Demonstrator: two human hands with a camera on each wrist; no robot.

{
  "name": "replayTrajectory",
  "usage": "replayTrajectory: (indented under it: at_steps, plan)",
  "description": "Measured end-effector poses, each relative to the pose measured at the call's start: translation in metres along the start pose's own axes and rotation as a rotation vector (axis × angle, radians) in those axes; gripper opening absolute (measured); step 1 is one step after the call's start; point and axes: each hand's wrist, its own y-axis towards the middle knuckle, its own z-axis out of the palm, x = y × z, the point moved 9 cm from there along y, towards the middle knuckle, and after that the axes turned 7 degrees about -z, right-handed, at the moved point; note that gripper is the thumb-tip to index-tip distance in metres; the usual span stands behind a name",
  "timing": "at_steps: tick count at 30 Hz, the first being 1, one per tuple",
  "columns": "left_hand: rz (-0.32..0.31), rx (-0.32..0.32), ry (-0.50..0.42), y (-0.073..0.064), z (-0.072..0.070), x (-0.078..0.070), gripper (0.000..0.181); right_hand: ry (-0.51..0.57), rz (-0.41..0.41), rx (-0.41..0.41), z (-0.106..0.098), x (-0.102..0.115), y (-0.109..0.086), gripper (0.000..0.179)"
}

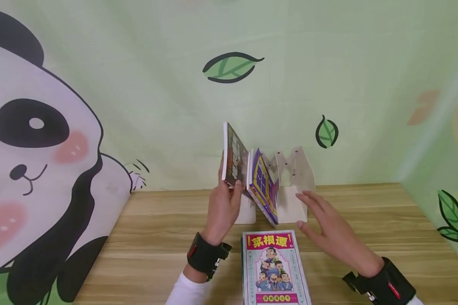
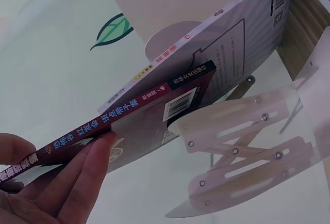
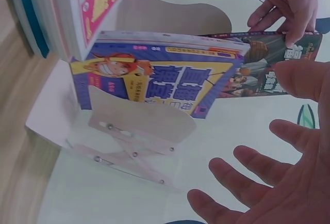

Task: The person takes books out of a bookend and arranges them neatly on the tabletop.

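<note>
My left hand (image 1: 223, 207) grips a thin dark-covered book (image 1: 235, 159), thumb on its front and fingers behind. In the left wrist view, the book's maroon spine (image 2: 98, 123) carries blue lettering. It stands tilted beside a purple-and-yellow comic-style book (image 1: 265, 184), which leans in a white folding bookend (image 1: 290, 203) with riveted crossing arms. My right hand (image 1: 337, 228) is held with fingers spread at the bookend's right side, holding nothing. In the right wrist view, the purple book's cover (image 3: 154, 74) faces the bookend's near panel (image 3: 139, 113).
A pile of books (image 1: 275, 271) lies on the wooden table (image 1: 156, 237) in front of the bookend, a pink-and-white cartoon cover on top. Close behind the table hangs a pale green backdrop (image 1: 168, 106) printed with a panda and leaves.
</note>
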Motion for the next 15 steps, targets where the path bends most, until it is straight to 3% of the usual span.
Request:
replayTrajectory:
  at_steps: [11,15]
  plan:
    - [0.054,-0.077,0.004,-0.002,-0.018,-0.01,0.065,-0.016,0.002,0.008,-0.012,0.004,0.007,0.066]
    - [0.088,-0.125,0.05,-0.003,-0.025,-0.019,0.063,-0.032,-0.01,-0.006,-0.017,0.006,0.009,0.066]
